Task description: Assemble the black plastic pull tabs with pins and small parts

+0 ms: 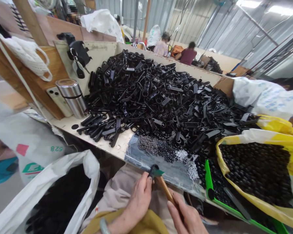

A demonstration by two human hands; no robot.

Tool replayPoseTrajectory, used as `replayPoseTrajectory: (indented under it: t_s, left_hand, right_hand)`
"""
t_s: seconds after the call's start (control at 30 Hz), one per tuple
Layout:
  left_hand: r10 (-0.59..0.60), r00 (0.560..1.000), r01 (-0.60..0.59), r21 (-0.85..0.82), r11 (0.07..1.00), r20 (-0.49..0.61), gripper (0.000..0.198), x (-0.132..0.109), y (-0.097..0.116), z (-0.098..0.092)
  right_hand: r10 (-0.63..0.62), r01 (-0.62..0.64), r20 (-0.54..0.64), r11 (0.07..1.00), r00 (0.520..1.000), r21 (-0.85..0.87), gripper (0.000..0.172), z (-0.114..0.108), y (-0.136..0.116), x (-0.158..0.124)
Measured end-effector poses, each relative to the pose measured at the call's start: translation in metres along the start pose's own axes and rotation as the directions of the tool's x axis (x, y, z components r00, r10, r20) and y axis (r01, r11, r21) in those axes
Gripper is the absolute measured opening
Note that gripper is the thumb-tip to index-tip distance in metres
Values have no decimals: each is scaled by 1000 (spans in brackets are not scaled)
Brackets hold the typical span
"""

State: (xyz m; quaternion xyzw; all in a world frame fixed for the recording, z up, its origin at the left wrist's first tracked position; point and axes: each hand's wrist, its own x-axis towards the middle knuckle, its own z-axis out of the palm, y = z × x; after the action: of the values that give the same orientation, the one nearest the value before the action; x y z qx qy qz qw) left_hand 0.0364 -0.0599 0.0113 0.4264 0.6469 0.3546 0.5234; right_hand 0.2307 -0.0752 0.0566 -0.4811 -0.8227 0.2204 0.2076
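My left hand (139,200) pinches a small black plastic part (153,170) at the near table edge. My right hand (185,214) grips a wooden tool handle (164,190), and the handle's green pointed tip (158,173) touches that black part. Both hands are just below a grey sheet (166,172) that carries small heaps of tiny dark and silver metal pieces. Beyond it lies a large heap of black plastic zipper-pull-like parts (146,94).
A yellow-lined sack of black beads (255,172) and a green tray edge (224,208) are to my right. A white sack of black parts (58,201) is to my left. A steel flask (72,97) and phone (58,100) stand at the table's far left. Co-workers (188,55) sit beyond.
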Motion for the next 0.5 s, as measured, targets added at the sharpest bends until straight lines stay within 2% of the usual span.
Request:
replayPoseTrajectory:
  t_s: [0.13,0.2,0.37,0.5]
  left_hand:
    - [-17,1000,17,8,1000,-4,51,0,2,0]
    - [-18,1000,18,6,1000,-3,50,-1,2,1]
    - [7,1000,-7,-10,1000,-14,43,-3,1,2]
    - [12,999,-13,-35,999,-42,44,2,-2,1]
  right_hand:
    - [43,-51,-168,998,985,-43,46,-2,-3,-8]
    - [59,-69,-191,996,980,-48,47,1,-2,-9]
    - [87,-86,-71,996,994,11,49,11,12,-8]
    - [277,-268,-13,941,961,205,53,8,19,-18]
